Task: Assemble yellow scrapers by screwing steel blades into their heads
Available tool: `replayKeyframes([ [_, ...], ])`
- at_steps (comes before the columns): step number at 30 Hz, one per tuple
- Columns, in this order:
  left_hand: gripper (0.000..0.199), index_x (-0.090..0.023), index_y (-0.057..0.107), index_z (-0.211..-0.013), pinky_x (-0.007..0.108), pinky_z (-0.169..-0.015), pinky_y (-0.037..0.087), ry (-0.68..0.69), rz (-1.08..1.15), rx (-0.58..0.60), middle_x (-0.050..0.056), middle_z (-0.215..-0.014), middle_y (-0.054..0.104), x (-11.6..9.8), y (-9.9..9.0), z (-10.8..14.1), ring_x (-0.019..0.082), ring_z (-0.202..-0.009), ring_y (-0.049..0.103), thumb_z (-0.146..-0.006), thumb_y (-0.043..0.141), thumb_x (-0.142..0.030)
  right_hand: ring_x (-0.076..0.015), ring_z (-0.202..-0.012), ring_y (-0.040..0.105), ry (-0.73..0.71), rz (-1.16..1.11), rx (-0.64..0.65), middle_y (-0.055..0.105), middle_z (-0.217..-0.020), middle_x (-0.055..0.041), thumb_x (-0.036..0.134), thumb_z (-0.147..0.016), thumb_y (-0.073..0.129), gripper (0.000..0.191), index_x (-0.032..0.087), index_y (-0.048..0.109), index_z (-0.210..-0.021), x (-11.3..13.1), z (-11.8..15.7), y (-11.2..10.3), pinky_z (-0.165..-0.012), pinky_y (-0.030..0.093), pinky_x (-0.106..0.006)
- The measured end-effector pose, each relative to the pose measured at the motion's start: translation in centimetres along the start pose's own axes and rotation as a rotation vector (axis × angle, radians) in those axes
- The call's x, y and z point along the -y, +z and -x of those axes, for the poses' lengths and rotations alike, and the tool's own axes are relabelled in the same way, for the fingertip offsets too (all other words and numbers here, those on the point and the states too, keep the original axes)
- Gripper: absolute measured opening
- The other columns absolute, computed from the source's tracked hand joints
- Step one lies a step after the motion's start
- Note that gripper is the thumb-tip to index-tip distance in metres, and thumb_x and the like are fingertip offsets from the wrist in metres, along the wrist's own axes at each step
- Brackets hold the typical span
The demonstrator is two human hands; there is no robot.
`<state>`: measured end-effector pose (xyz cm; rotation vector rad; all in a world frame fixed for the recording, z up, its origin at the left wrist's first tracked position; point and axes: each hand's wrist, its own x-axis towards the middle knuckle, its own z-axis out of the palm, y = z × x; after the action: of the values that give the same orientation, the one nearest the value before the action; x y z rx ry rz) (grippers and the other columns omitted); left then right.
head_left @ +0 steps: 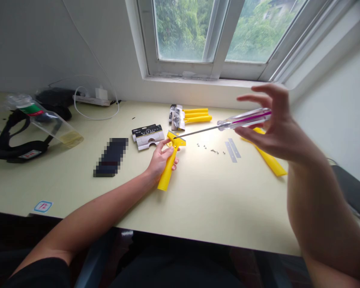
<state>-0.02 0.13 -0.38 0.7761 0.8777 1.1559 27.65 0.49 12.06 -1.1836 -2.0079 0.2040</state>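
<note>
My left hand [159,162] is closed round the yellow handle of a scraper [167,176], its head pointing away from me. In my right hand [277,132], between thumb and fingers, is the clear and purple handle of a screwdriver [244,119]. Its long shaft slants down to the left, with the tip at the scraper's head. To the right of the scraper lie several small screws [213,151] and two flat metal blades [234,150]. Another yellow tool [270,160] lies partly behind my right hand.
Black-and-white packaging cards [150,137] and carded yellow-handled tools [195,116] lie towards the window. On the left are a blurred-out dark object [111,158], a tilted plastic bottle [52,124], a black strap [27,148] and a power strip [91,100]. A dark flat object [354,188] is at far right.
</note>
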Motion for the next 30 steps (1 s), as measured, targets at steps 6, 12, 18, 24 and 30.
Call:
replayKeyframes([
  [6,0.041,-0.027,0.045,-0.121,0.018,-0.039,0.041,0.012,0.001,-0.011,0.007,-0.105,0.064,-0.1,0.0,0.0,0.008,-0.051,0.057,-0.085,0.066,-0.025,-0.0188,-0.072,0.070,0.021,0.071,-0.058,0.071,-0.095,-0.0034,0.043,-0.078,0.072,0.053,0.026,0.056,-0.125,0.2,-0.1,0.0,-0.067,0.058,-0.035],
  [12,0.042,-0.027,0.046,-0.120,0.019,-0.040,0.042,0.010,-0.010,0.009,0.006,-0.106,0.063,0.0,0.1,0.2,0.008,-0.051,0.057,-0.084,0.068,-0.027,-0.0210,-0.073,0.069,0.037,0.087,-0.111,0.069,-0.083,-0.0022,0.042,-0.081,0.069,0.038,0.029,0.061,-0.115,0.4,0.0,-0.2,-0.067,0.058,-0.037],
  [18,0.045,-0.028,0.046,-0.121,0.019,-0.040,0.042,0.005,-0.018,0.009,0.006,-0.106,0.063,0.1,0.1,0.3,0.008,-0.052,0.057,-0.083,0.070,-0.029,-0.0232,-0.079,0.069,0.023,0.117,-0.085,0.069,-0.090,-0.0047,0.047,-0.081,0.069,0.041,0.026,0.061,-0.116,0.5,0.1,-0.3,-0.073,0.059,-0.040],
  [24,0.047,-0.027,0.045,-0.122,0.018,-0.040,0.042,-0.001,-0.014,-0.006,0.005,-0.102,0.064,-0.1,0.1,0.2,0.008,-0.052,0.058,-0.082,0.070,-0.029,-0.0201,-0.074,0.068,0.062,0.023,0.015,0.069,-0.102,-0.0035,0.047,-0.077,0.071,0.059,0.031,0.051,-0.130,0.9,0.1,-0.3,-0.065,0.058,-0.036],
  [30,0.048,-0.027,0.045,-0.123,0.018,-0.040,0.042,0.003,-0.010,-0.016,0.006,-0.103,0.064,-0.1,0.1,0.1,0.008,-0.052,0.057,-0.082,0.070,-0.028,-0.0192,-0.073,0.069,0.091,0.048,-0.031,0.070,-0.096,-0.0015,0.047,-0.080,0.069,0.046,0.030,0.058,-0.121,1.0,0.1,0.1,-0.066,0.059,-0.036],
])
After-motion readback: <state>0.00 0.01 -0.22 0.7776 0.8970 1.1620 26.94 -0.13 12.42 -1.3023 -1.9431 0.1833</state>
